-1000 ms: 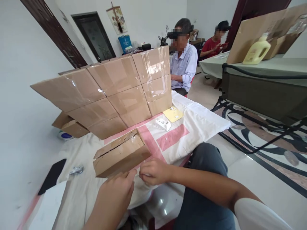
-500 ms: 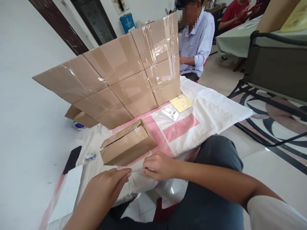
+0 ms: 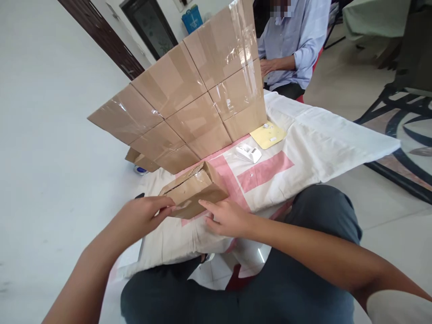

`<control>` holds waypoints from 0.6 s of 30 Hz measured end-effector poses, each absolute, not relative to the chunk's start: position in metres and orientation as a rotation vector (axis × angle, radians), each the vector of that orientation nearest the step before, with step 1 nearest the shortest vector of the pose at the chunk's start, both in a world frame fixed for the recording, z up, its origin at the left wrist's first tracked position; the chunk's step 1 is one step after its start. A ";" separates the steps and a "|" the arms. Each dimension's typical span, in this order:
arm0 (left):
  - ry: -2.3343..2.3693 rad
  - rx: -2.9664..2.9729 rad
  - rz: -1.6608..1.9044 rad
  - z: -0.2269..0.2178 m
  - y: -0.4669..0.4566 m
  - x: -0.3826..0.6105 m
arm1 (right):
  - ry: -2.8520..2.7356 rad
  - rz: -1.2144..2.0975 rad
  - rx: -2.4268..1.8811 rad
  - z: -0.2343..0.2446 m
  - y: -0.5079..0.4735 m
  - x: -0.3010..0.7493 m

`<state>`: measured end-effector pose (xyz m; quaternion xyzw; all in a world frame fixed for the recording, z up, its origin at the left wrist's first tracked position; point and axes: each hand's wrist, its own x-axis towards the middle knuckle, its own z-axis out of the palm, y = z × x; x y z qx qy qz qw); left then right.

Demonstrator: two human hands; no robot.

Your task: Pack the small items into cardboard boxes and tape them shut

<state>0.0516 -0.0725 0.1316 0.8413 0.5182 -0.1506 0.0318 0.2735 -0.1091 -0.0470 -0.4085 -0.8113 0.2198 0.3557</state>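
A small brown cardboard box (image 3: 197, 191) lies tilted on the white and pink cloth (image 3: 303, 144) in front of me. My left hand (image 3: 143, 217) has its fingers pressed together on the box's near left corner. My right hand (image 3: 227, 219) touches the box's near lower edge with the index finger stretched out and the other fingers curled under. The box sits between both hands. Whether anything thin lies under the fingers cannot be made out.
A wall of taped cardboard boxes (image 3: 189, 94) leans behind the small box. A white tape dispenser (image 3: 249, 153) and a yellow card (image 3: 269, 134) lie on the cloth to the right. A seated person in a pale blue shirt (image 3: 297, 40) is beyond. My knees (image 3: 303, 216) are below.
Both hands moved forward from the cloth's near edge onto the small box. The camera tilted down and shifted, and the phone and white sheet at the left went out of sight.
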 end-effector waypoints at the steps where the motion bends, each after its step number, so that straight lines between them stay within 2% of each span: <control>1: 1.592 2.569 -0.510 0.136 -0.065 0.051 | -2.079 0.608 -1.062 -0.044 -0.108 0.276; 8: 1.604 2.515 -0.889 0.142 -0.010 0.042 | -2.030 0.698 -1.078 -0.035 -0.104 0.283; 18: 1.726 2.531 -1.023 0.127 0.032 0.032 | -2.055 0.686 -1.075 -0.032 -0.107 0.283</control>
